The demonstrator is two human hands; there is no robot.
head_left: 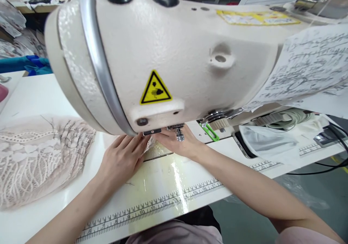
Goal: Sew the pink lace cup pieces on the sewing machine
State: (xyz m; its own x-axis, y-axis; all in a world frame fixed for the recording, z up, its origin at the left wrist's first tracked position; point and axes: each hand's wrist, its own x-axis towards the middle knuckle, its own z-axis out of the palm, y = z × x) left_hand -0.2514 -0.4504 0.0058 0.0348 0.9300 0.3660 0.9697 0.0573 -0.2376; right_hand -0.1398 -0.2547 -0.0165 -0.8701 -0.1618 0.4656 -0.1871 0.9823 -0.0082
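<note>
A white sewing machine (174, 52) covers the upper middle of the view, its head above both hands. My left hand (123, 155) lies palm down on the white table, fingers stretched forward and close together; their tips reach under the machine head. A small piece of white lace (149, 144) shows between the hands, against my left fingertips. My right hand (181, 142) is at the right of the lace, below the needle area, partly behind a metal screw (179, 134). Its fingertips are hidden, so I cannot see whether they grip the lace.
Beige lace fabric (40, 160) is spread at the left. Green thread snips (210, 132) lie behind my right wrist. A phone (243, 142) under white cloth (269, 142) and coiled cord (293, 119) are at the right. A printed ruler (152, 207) runs along the table's front edge.
</note>
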